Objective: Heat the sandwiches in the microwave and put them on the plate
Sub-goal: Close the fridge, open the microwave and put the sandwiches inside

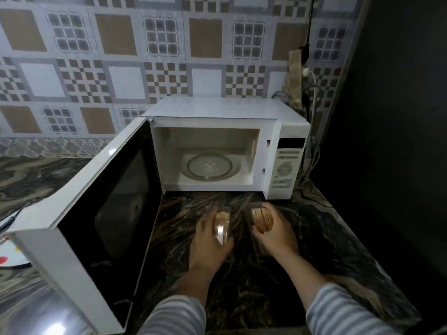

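Note:
A white microwave (pixel 287 131) stands at the back of the dark marbled counter. Its door (pixel 101 213) is swung wide open to the left, and the glass turntable (pixel 210 166) inside holds nothing. In front of it, my left hand (pixel 208 240) grips a clear plastic pack with a sandwich (pixel 222 223) in it. My right hand (pixel 273 230) holds a second clear pack with a sandwich (pixel 262 220). Both packs are low over the counter; contact with it is unclear. A white plate (pixel 9 257) with red and yellow marks peeks out at the far left, behind the door.
The open door blocks the left side of the counter (pixel 326 233). A dark wall (pixel 399 117) closes off the right. Cables and a plug (pixel 307 71) hang behind the microwave's right corner. A patterned tile wall runs along the back.

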Tool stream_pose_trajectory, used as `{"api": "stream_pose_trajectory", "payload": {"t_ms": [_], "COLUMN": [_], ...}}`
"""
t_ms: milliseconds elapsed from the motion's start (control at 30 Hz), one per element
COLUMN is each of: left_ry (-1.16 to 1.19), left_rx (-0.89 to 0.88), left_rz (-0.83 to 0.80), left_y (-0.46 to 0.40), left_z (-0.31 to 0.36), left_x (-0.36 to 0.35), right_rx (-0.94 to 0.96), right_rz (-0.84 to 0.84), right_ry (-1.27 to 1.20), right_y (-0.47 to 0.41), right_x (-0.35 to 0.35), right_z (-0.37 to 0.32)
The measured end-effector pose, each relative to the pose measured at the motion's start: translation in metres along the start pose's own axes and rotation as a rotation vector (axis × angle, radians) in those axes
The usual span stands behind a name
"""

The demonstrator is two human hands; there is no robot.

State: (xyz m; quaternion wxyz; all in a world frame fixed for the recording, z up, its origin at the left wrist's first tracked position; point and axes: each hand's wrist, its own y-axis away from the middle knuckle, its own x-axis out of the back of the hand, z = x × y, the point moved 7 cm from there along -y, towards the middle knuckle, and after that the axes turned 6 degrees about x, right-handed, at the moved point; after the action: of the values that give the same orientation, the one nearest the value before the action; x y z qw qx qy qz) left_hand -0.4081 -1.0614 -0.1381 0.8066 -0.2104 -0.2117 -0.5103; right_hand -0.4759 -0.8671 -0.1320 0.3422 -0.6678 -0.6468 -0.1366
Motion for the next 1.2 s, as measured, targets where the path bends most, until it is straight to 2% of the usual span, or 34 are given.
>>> {"api": "stream_pose_trajectory", "payload": {"t_ms": [233, 267, 333, 400, 467, 533, 600, 667, 1033, 1200], "left_ry": [-0.028, -0.016, 0.022, 0.048, 0.040, -0.013, -0.077, -0.136, -0.324, -0.371], "left_rx": [-0.008, -0.014, -0.046, -0.048, -0.058, -0.099, -0.144, -0.196, -0.241, -0.255], "left_rz": [0.014, 0.005, -0.016, -0.022, -0.028, -0.060, -0.111, -0.138, -0.179, -0.176], "left_y": [-0.006, -0.007, -0.005, -0.001, 0.003, 0.008, 0.016, 0.024, 0.020, 0.018], "left_z": [-0.009, -0.008, -0.006, -0.008, -0.018, -0.029, -0.039, -0.044, -0.052, -0.047], "left_x": [-0.009, -0.010, -0.007, 0.002, 0.013, 0.021, 0.025, 0.026, 0.016, 0.016], "right_rx": [-0.010, -0.007, 0.020, 0.216, 0.472, 0.597, 0.606, 0.602, 0.653, 0.694], "right_rz": [-0.036, -0.057, -0.074, 0.035, 0.106, 0.013, -0.099, -0.125, -0.128, -0.126], "right_ry": [-0.030, 0.014, 0.261, 0.439, 0.363, 0.243, 0.175, 0.136, 0.234, 0.170], "right_y": [-0.006, -0.007, -0.005, 0.004, 0.022, 0.043, 0.062, 0.072, 0.079, 0.083], "right_x": [-0.010, -0.011, -0.009, 0.001, 0.000, -0.014, -0.030, -0.038, -0.060, -0.060], "right_z": [0.022, 0.022, 0.012, -0.017, -0.047, -0.059, -0.063, -0.062, -0.062, -0.065]}}
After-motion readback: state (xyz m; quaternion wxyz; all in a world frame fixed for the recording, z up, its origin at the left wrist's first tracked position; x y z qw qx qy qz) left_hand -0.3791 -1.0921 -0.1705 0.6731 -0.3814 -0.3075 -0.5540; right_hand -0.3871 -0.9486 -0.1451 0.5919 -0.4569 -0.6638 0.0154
